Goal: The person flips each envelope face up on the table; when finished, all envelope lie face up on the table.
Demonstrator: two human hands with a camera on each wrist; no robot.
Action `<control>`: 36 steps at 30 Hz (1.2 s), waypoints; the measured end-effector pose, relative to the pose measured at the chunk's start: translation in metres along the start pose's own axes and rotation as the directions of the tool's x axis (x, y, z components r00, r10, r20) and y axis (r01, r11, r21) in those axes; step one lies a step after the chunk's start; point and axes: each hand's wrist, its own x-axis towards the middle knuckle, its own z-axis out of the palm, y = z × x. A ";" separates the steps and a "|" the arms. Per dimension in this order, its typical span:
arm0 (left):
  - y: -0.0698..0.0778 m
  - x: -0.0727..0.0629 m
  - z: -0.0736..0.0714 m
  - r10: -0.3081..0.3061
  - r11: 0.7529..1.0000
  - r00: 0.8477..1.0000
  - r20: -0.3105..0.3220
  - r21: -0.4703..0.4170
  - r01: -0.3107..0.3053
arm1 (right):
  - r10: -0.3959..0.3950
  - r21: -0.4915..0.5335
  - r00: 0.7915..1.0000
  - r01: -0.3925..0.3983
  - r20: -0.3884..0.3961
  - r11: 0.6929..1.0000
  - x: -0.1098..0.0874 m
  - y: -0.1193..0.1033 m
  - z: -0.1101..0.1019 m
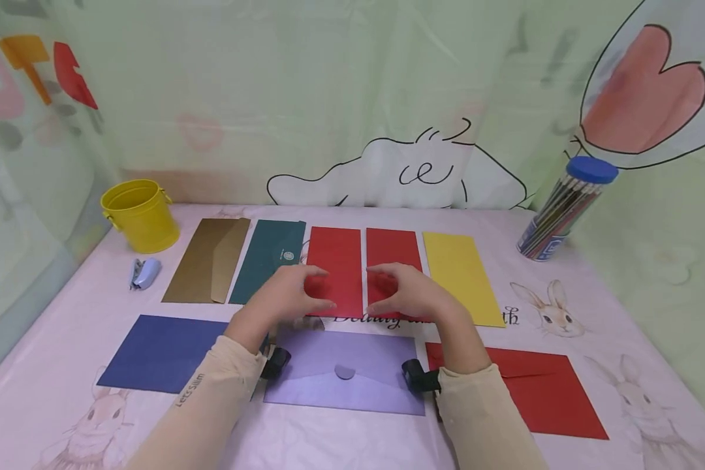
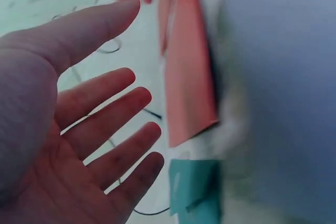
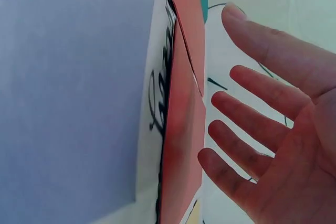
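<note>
My left hand (image 1: 284, 294) hovers with thumb and fingers spread, near the dark green envelope (image 1: 270, 251) and the left upright red envelope (image 1: 335, 251). Facing it, my right hand (image 1: 417, 294) is held the same way, partly over a second red envelope (image 1: 392, 245). Both wrist views show straight, parted fingers (image 2: 107, 135) with nothing held. Below the hands lies a lavender envelope (image 1: 352, 391) with a round closure on its flap. Left of it is a blue envelope (image 1: 164, 352), partly behind my left arm; right, a red envelope (image 1: 552, 398), partly behind my right arm.
A brown envelope (image 1: 196, 261) and a yellow envelope (image 1: 461, 274) flank the upper row. At the back left stand a yellow bucket (image 1: 147, 222) and a small lilac stapler (image 1: 145, 273). A blue-lidded tube of pencils (image 1: 564, 209) leans at the back right.
</note>
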 end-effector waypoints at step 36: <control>0.007 -0.001 0.018 0.170 0.899 0.984 0.046 0.403 -0.174 | 0.079 -0.136 0.997 -0.078 0.008 0.988 0.003 0.017 0.001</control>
